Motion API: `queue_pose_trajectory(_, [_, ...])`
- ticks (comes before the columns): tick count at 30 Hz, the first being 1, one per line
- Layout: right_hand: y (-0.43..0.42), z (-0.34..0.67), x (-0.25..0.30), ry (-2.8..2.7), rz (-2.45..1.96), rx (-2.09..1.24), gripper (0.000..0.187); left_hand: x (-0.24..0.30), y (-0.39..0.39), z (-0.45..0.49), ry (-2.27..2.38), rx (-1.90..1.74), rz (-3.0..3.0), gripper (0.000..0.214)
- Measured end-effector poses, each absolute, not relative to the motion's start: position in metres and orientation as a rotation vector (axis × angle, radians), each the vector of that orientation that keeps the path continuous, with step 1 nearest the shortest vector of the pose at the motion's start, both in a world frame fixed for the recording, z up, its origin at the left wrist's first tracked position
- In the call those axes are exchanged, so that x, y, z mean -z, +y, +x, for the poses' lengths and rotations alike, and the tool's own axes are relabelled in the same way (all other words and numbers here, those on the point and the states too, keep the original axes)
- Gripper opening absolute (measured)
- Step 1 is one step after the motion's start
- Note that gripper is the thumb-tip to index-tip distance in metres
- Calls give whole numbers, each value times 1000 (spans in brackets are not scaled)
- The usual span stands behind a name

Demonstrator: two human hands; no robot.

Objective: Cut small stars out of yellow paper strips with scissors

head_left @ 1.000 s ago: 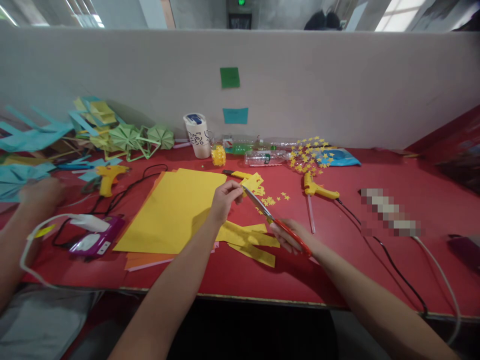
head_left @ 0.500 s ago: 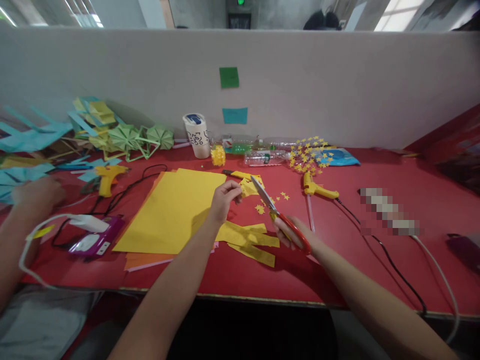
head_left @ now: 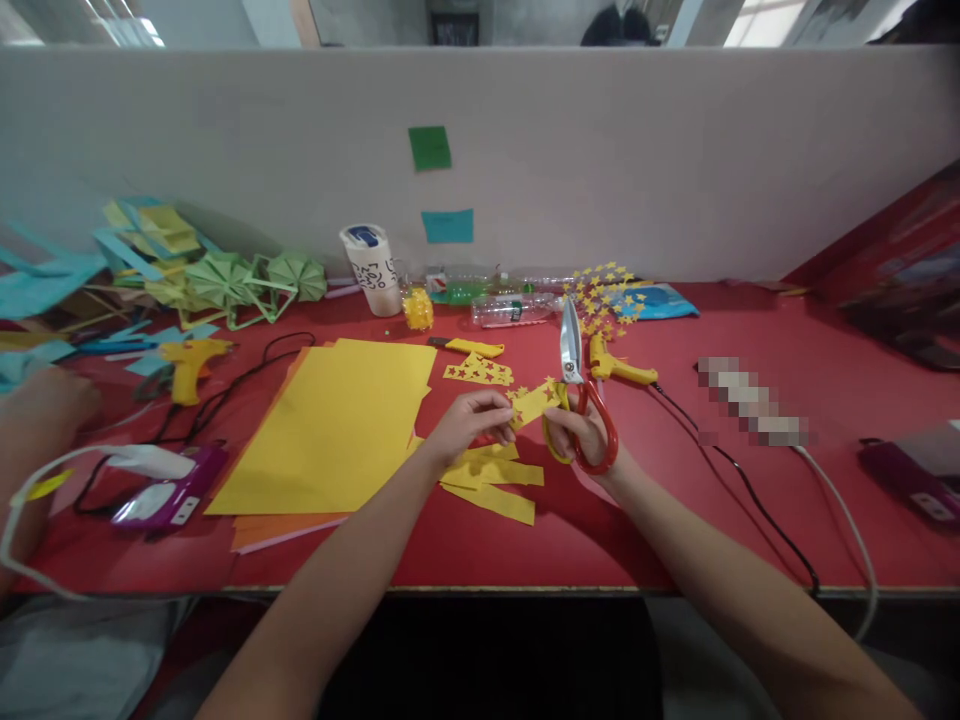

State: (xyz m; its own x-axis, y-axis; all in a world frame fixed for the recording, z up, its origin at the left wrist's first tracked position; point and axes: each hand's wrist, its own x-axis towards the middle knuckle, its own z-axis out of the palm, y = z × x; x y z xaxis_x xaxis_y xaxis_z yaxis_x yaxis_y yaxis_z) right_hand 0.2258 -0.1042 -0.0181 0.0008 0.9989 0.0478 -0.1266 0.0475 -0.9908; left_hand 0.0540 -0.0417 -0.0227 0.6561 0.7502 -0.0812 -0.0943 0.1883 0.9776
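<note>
Right fingers (head_left: 564,418) hide part of scissors (head_left: 572,368) handles; left fingers (head_left: 489,404) cover one end of held yellow strip (head_left: 534,404). Forearms (head_left: 352,570) cut by bottom edge. Co-worker's hand (head_left: 64,400) blurry, arm cut at left. Pixelated object (head_left: 750,400) on desk (head_left: 750,340), can't identify. Purple object (head_left: 904,478) cut at right edge. Marks on blue note (head_left: 448,227) too small.
</note>
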Motion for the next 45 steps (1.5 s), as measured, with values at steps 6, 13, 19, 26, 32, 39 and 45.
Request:
queue_pose_trajectory(6, [-102,236,12,-1094,-977,-1202,39,20,-31,48,712,-811,1234,17])
queue_pose_trajectory(13, [-98,252,4,-989,-904,-1227,33,21,-23,55,1035,-655,1757,15])
queue_pose_trajectory(19, [-99,249,4,-989,-901,-1275,33,30,-23,69,1081,-483,2393,15])
queue_pose_trajectory(26, [-100,250,3,-995,-837,-1286,32,33,-16,70,1108,-499,2405,3])
queue_pose_trajectory(32, [-101,249,-3,-1000,-793,-1298,32,37,-9,78,1204,-513,2213,11])
queue_pose_trajectory(39, [-102,249,0,-994,-803,-1280,33,46,-2,111,1021,-791,1900,9])
queue_pose_trajectory(45, [-101,245,3,-1015,-834,-1255,35,22,-19,93,914,-760,1507,33])
